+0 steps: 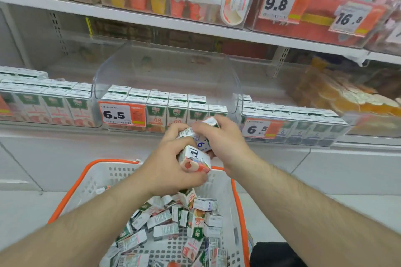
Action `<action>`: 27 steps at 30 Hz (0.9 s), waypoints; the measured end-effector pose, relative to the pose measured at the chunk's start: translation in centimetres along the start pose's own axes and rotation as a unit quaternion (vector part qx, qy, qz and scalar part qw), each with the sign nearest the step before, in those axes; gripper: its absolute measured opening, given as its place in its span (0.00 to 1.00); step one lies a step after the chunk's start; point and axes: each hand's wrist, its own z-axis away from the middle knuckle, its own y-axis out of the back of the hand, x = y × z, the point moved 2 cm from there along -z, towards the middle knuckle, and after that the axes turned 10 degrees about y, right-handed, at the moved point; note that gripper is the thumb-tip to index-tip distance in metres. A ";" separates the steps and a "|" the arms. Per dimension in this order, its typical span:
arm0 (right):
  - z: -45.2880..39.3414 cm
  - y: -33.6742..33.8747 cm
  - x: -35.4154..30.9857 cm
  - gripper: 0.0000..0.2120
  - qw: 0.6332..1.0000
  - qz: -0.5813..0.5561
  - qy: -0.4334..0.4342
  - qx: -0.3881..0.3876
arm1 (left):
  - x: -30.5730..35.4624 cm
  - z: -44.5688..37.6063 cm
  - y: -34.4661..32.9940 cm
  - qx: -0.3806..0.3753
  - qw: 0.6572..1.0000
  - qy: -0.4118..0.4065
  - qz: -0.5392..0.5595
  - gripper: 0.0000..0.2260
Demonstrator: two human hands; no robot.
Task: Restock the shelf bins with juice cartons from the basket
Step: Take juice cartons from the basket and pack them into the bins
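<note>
Both hands hold juice cartons above the basket, in front of the shelf bins.

The left hand (171, 165) grips a peach-printed carton (195, 161); the right hand (223, 141) is curled round a carton marked 6 (202, 144). Loose cartons (173, 223) fill the orange-rimmed basket (76, 191) below the middle bin (167, 84).

We list: juice cartons (196, 161), printed paperboard, slight sheen; basket (91, 182), white perforated plastic, orange rim, smooth; shelf bins (165, 67), clear glossy plastic; price tags (121, 114), matt paper; shelf (152, 20), white painted metal.
</note>
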 end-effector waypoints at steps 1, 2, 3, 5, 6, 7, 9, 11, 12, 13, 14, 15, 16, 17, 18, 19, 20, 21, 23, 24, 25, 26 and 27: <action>-0.4 1.1 -0.5 0.08 1.000 -0.004 0.016 0.024 | 0.9 -1.0 -0.7 -0.005 1.000 -0.010 0.013 0.14; -0.9 2.4 -1.0 0.10 0.998 -0.002 0.035 0.044 | 1.8 -2.0 -1.4 -0.012 0.999 -0.020 0.023 0.13; -1.4 3.7 -1.5 0.11 0.996 0.005 0.057 0.061 | 2.7 -2.9 -2.1 -0.019 0.999 -0.028 0.029 0.11; -2.5 6.7 -2.8 0.10 0.988 0.018 0.110 0.106 | 3.9 -4.8 -3.2 -0.015 0.999 -0.038 0.036 0.11; -3.3 8.3 -3.4 0.09 0.980 0.021 0.140 0.137 | 4.1 -5.8 -3.7 -0.002 0.999 -0.037 0.036 0.11; -4.1 9.9 -4.0 0.09 0.970 0.028 0.170 0.172 | 4.2 -6.7 -4.2 0.018 0.999 -0.033 0.026 0.12; -5.8 12.8 -4.6 0.10 0.943 0.079 0.219 0.237 | 3.9 -8.0 -5.4 0.065 0.997 -0.033 -0.031 0.14; -8.0 15.0 -4.7 0.08 0.918 0.157 0.243 0.270 | 3.3 -8.7 -6.9 0.095 0.986 -0.070 -0.121 0.13; -9.1 15.8 -4.4 0.08 0.909 0.203 0.245 0.269 | 2.9 -8.9 -7.7 0.102 0.976 -0.096 -0.164 0.12; -10.4 16.4 -4.0 0.08 0.903 0.249 0.237 0.259 | 2.4 -9.0 -8.5 0.105 0.967 -0.116 -0.199 0.11; -11.7 17.0 -3.3 0.08 0.898 0.292 0.222 0.243 | 2.0 -9.0 -9.1 0.104 0.960 -0.129 -0.224 0.10; -12.9 17.4 -2.6 0.10 0.893 0.330 0.206 0.225 | 1.6 -9.1 -9.5 0.103 0.956 -0.137 -0.240 0.10; -14.0 17.7 -1.9 0.13 0.889 0.361 0.191 0.208 | 1.2 -9.1 -9.7 0.103 0.952 -0.142 -0.250 0.10; -14.8 17.9 -1.4 0.15 0.885 0.385 0.178 0.192 | 1.0 -9.3 -9.7 0.106 0.950 -0.144 -0.254 0.10; -15.4 18.0 -1.0 0.17 0.884 0.398 0.168 0.177 | 0.9 -9.4 -9.7 0.110 0.950 -0.145 -0.254 0.10; -15.9 18.0 -0.7 0.19 0.885 0.408 0.159 0.161 | 0.8 -9.5 -9.6 0.113 0.951 -0.144 -0.250 0.11; -16.3 17.9 -0.4 0.21 0.884 0.418 0.151 0.145 | 0.8 -9.6 -9.5 0.114 0.952 -0.142 -0.246 0.11; -16.6 17.9 -0.2 0.23 0.883 0.430 0.140 0.128 | 0.8 -9.6 -9.5 0.113 0.953 -0.141 -0.243 0.11; -17.1 17.6 0.2 0.24 0.886 0.442 0.111 0.086 | 0.9 -9.7 -9.6 0.114 0.954 -0.141 -0.240 0.11; -17.4 17.4 0.4 0.24 0.889 0.443 0.096 0.064 | 0.9 -9.7 -9.6 0.115 0.954 -0.140 -0.237 0.11; -17.6 17.1 0.6 0.23 0.888 0.450 0.086 0.041 | 0.9 -9.7 -9.6 0.117 0.955 -0.139 -0.234 0.11; -17.8 16.8 0.8 0.22 0.881 0.466 0.082 0.019 | 1.0 -9.8 -9.6 0.119 0.956 -0.137 -0.230 0.12; -17.9 16.6 1.0 0.21 0.871 0.484 0.082 0.001 | 1.0 -9.8 -9.6 0.120 0.957 -0.135 -0.226 0.12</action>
